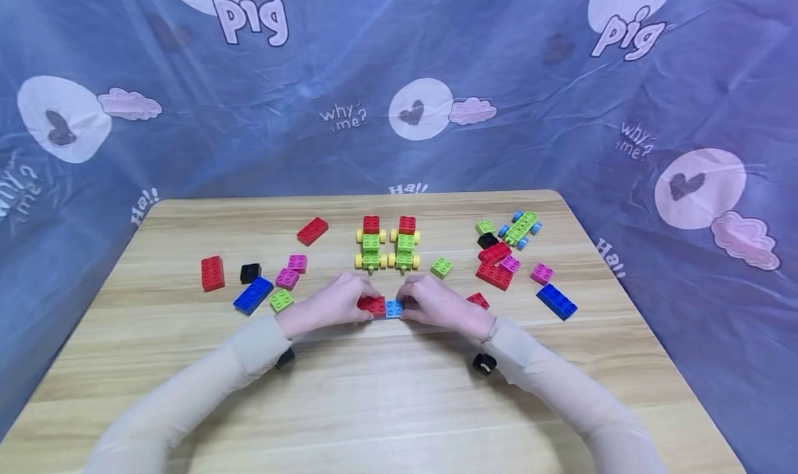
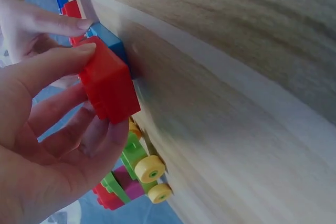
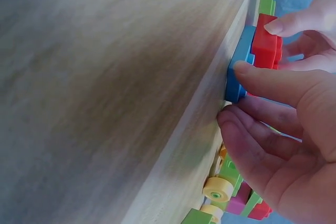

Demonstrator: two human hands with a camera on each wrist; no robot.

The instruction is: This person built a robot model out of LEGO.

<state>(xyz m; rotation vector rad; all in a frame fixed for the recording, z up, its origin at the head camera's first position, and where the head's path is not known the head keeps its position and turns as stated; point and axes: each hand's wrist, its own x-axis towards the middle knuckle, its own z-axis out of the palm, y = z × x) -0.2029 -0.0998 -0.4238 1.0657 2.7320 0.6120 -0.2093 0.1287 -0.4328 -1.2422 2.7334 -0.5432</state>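
Note:
My left hand (image 1: 337, 301) grips a red brick (image 2: 109, 80) between thumb and fingers. This brick sits over the left part of a flat blue brick (image 1: 394, 309) low at the table's middle. My right hand (image 1: 441, 303) pinches the free right end of the blue brick, its thumb (image 3: 262, 80) along the near side. Bare blue studs show between the red brick and the right fingers. Just beyond the hands stand two green toy cars (image 1: 370, 244) with yellow wheels, side by side, each topped by a red brick (image 1: 408, 224).
Left of the hands lie red, black, pink and green bricks and a blue brick (image 1: 253, 296). On the right are a heap of red bricks (image 1: 495, 274), pink pieces, another blue brick (image 1: 557, 301) and a green car base (image 1: 522, 229) with blue wheels. A printed curtain hangs behind the table (image 1: 399, 418).

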